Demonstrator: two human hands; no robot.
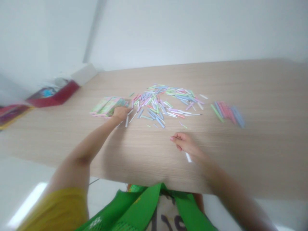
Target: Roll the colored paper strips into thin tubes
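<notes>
Pastel chalk sticks (157, 112) in white, blue, green, pink and purple lie in a loose, scattered pile at the middle of the table. My left hand (121, 113) reaches over the right end of flat green-and-pink packs (104, 106), left of the pile. Its fingers are blurred and partly hidden, so its grip does not show. Closer to me, my right hand (184, 141) is closed just above the tabletop, thumb and fingers together. A white chalk stick (188, 157) juts out below its palm.
A row of green, blue and pink sticks (227, 114) lies side by side at the right. On the far left stand a dark red open box (55, 96) with things inside and a white box (84, 73). The wooden table (149, 154) meets a pale wall behind.
</notes>
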